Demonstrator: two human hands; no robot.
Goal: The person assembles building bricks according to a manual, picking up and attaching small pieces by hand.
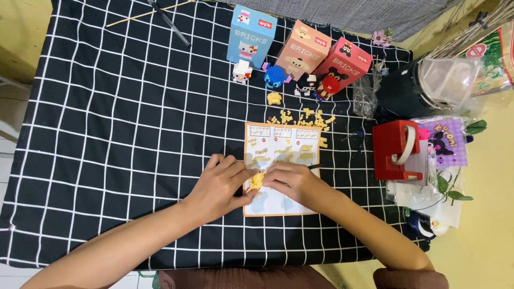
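Observation:
Both my hands meet over an instruction sheet (281,142) lying on the black grid-patterned tablecloth (118,134). My left hand (219,187) and my right hand (292,182) pinch a small yellow brick assembly (256,181) between their fingertips, just above the sheet. A scatter of loose yellow bricks (302,118) lies just beyond the sheet's far edge, with one larger yellow piece (274,98) further back.
Three brick boxes, blue (250,35), peach (302,49) and red (344,63), stand at the back with small built figures (278,75) in front. A red tape dispenser (396,150), clear plastic bags (365,96), a clear container (447,80) and a purple packet (447,142) crowd the right side. Thin sticks (168,21) lie at the far edge.

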